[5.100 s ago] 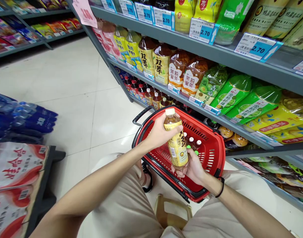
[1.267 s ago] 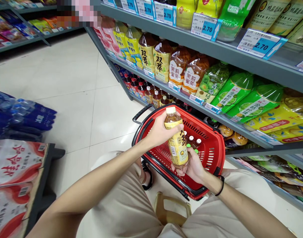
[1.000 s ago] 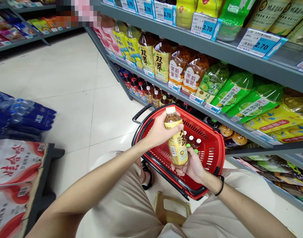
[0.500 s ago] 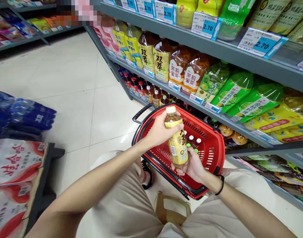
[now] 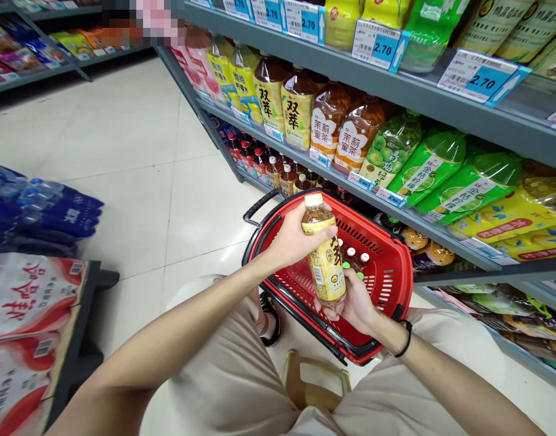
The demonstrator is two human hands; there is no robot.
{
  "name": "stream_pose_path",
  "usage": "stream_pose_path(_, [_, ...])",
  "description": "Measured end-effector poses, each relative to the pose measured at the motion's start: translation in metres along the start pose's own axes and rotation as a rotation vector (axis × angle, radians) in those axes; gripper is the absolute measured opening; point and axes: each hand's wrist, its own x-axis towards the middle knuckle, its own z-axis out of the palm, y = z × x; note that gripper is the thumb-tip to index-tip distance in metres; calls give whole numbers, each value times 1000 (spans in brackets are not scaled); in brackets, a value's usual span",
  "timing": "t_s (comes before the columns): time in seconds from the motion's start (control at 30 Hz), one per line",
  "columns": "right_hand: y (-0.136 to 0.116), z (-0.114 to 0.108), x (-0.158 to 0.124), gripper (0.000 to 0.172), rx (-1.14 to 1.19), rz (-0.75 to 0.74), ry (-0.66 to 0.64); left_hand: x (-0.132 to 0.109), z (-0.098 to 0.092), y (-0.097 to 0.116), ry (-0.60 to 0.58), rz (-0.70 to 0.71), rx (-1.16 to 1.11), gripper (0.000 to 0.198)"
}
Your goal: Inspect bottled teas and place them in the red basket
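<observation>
At the far left, shrink-wrapped blue water bottles (image 5: 55, 209) lie beyond a stack of red-and-white printed packs (image 5: 28, 309). The left hand (image 5: 300, 236) is closed around the upper part of a yellow-labelled tea bottle (image 5: 326, 263), and the right hand (image 5: 353, 306) grips its lower end from beneath. The bottle tilts slightly, held above a red plastic basket (image 5: 387, 272). Gripping near both ends is a steady hold and leaves the middle of the label open to view. Even so, the fingers cover part of the label, and its small print is hard to read. The held bottle and right hand partly hide the capped bottles (image 5: 353, 260) in the basket, so I cannot count them. At the right, a grey shelf (image 5: 441, 103) carries packaged drinks and blue price tags (image 5: 480, 75).
</observation>
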Motion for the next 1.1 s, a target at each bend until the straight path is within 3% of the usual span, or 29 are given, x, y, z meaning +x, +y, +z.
stream_pose_path(0.17, [-2, -1, -2, 60, 25, -37, -31, 1, -3, 3, 22, -9, -39, 46])
stream_pose_path(0.4, [-6, -1, -7, 47, 113, -103, -140, 9, -13, -3, 82, 52, -110, 56])
stream_pose_path(0.57, [-6, 1, -9, 36, -49, -293, -144, 14, -21, 2, 125, 46, -115, 54])
stream_pose_path(0.73, [-5, -2, -7, 37, -189, -406, -93, 13, -24, 5, 125, 40, -116, 52])
stream_pose_path(0.97, [-4, -5, 0, 49, -279, -476, 116, 10, -24, 7, 117, 35, -92, 49])
stream_pose_path(1.1, [-8, -3, -2, 53, -305, -550, 193, 12, -23, 6, 160, -46, -224, 46])
